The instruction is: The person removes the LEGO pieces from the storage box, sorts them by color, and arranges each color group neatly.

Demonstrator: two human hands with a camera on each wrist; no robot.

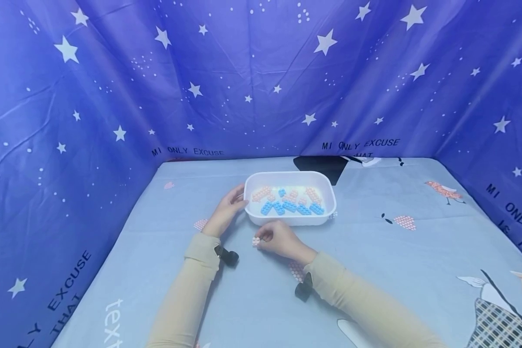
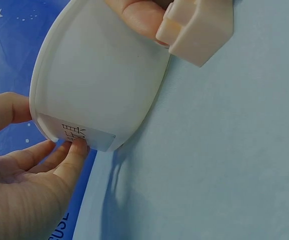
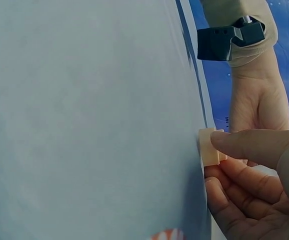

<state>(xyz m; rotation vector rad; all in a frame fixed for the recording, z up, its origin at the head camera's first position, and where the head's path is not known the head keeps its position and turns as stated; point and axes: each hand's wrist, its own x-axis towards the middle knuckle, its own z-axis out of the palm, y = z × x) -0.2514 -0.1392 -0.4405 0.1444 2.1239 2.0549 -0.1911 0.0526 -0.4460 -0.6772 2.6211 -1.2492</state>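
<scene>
A white plastic container [image 1: 290,221] sits on the bed-like surface with blue toy building bricks [image 1: 289,206] and pale pink bricks [image 1: 313,195] inside. My left hand [image 1: 227,209] holds the container's left end; in the left wrist view its fingers [image 2: 14,107] meet the rim, and one digit presses the labelled outer wall. My right hand [image 1: 284,240] pinches a small pale pink building brick [image 1: 256,241] between thumb and fingers, in front of the container. That brick [image 3: 209,147] shows its studs toward the fingers in the right wrist view.
A light blue printed cloth [image 1: 156,270] covers the surface. Around it hangs a blue curtain [image 1: 252,72] with white stars. Dark wrist cameras [image 1: 228,256] are strapped to both wrists.
</scene>
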